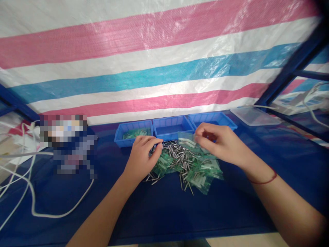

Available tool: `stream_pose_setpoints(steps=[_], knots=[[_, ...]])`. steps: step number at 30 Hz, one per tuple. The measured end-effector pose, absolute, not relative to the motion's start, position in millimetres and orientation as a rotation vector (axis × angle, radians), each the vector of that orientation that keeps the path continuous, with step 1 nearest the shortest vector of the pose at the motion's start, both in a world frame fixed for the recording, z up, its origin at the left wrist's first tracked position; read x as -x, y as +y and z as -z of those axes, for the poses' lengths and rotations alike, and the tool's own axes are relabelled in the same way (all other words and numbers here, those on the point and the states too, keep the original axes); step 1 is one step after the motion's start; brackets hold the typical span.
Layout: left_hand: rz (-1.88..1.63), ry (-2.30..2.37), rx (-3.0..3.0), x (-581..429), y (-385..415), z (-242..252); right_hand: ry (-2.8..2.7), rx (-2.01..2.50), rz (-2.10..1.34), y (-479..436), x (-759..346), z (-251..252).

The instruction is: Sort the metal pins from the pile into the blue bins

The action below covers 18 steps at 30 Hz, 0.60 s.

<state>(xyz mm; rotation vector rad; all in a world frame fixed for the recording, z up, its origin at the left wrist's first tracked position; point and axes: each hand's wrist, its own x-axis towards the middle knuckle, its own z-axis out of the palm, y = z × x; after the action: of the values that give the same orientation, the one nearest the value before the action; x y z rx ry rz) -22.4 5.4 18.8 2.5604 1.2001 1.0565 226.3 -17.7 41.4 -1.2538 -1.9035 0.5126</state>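
Workshop, by its parts bins [173, 130] and metal pins [183, 156]

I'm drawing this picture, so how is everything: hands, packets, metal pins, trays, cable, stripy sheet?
Metal pins: loose, jumbled
Right hand: pinching a green packet
Left hand: half-curled by the pins
Other green packets: heaped, overlapping
Blue trays: open-topped; left tray has packets inside
White cable: loosely curved
Striped sheet: hung up, creased
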Motion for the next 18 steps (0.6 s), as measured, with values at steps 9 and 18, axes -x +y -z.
stream_pose_setpoints(steps=[9, 18], knots=[[-0.85, 1.036, -2.305, 15, -7, -26, -1.605, 0.999, -1.062, -22, -204, -36], [-0.897, 1.107, -2.213, 14, -5, -25, -1.556, 1.04, -1.092, -18, -202, -30]])
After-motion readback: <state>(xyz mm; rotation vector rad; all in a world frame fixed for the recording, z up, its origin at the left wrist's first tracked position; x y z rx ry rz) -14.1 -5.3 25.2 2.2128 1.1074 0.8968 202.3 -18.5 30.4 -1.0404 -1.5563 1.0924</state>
